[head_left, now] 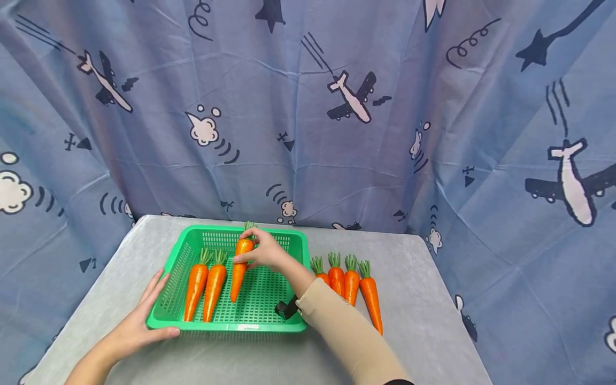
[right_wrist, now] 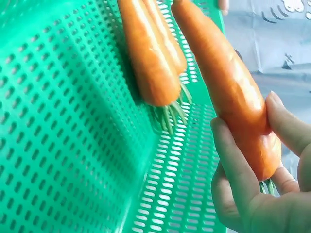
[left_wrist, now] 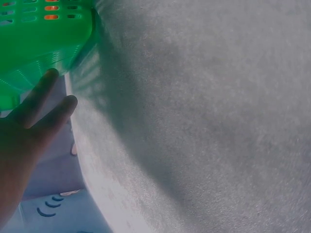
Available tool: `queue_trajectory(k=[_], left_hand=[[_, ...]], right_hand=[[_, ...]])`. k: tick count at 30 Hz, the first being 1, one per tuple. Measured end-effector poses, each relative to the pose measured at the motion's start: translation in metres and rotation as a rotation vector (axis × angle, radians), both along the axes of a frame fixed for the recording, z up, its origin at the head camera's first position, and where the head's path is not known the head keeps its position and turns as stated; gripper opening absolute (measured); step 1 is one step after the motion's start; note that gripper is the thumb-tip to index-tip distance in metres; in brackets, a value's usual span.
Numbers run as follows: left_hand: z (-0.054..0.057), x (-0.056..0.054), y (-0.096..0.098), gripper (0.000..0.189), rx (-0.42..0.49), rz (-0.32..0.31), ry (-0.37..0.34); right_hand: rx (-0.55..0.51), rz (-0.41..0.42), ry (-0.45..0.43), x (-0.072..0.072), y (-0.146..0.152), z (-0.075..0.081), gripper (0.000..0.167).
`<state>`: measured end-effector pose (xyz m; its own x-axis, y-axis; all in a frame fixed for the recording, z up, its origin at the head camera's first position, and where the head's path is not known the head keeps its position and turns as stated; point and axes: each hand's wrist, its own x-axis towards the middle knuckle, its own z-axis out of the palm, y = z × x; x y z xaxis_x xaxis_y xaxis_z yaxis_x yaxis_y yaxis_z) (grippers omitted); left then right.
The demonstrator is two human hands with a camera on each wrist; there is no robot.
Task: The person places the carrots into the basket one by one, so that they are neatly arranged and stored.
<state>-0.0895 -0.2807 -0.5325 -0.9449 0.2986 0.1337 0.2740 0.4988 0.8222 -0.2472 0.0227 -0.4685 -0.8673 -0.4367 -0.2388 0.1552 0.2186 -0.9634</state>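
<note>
My right hand (head_left: 263, 250) grips an orange carrot (head_left: 238, 275) by its thick end, over the green plastic basket (head_left: 231, 327). In the right wrist view the fingers and thumb close round the held carrot (right_wrist: 233, 87), its tip pointing away. Two more carrots, a left one (head_left: 195, 291) and one beside it (head_left: 214, 291), lie side by side in the basket's left part, green tops toward the back. At the basket's front left corner my left hand (head_left: 137, 323) rests with fingers spread, thumb along the front rim. In the left wrist view, the left hand (left_wrist: 29, 126) has its fingers extended near the basket wall.
Several carrots (head_left: 369, 299) lie in a row on the grey-white table (head_left: 414, 321) right of the basket, partly behind the right forearm. A blue curtain (head_left: 269, 133) with airplane prints hangs behind the table. A black device piece (head_left: 287, 308) sits at the right wrist.
</note>
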Motion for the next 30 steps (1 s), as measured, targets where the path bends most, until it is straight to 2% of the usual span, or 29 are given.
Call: queue_trajectory(k=[6,15,23,30], left_hand=[[0.001,-0.002,0.0,0.117,0.018,0.0,-0.019],[0.0,-0.001,0.0,0.117,0.007,-0.003,0.021],[-0.001,-0.002,-0.001,0.118,0.002,0.0,0.032],[0.0,-0.002,-0.002,0.117,-0.013,0.008,-0.002]], right_hand=[[0.071,0.026,0.018,0.003,-0.012,-0.008,0.055],[0.093,0.054,-0.008,0.006,-0.025,-0.018,0.056],[0.178,0.036,-0.016,0.006,-0.034,-0.026,0.052],[0.253,0.048,-0.036,0.008,-0.039,-0.033,0.05]])
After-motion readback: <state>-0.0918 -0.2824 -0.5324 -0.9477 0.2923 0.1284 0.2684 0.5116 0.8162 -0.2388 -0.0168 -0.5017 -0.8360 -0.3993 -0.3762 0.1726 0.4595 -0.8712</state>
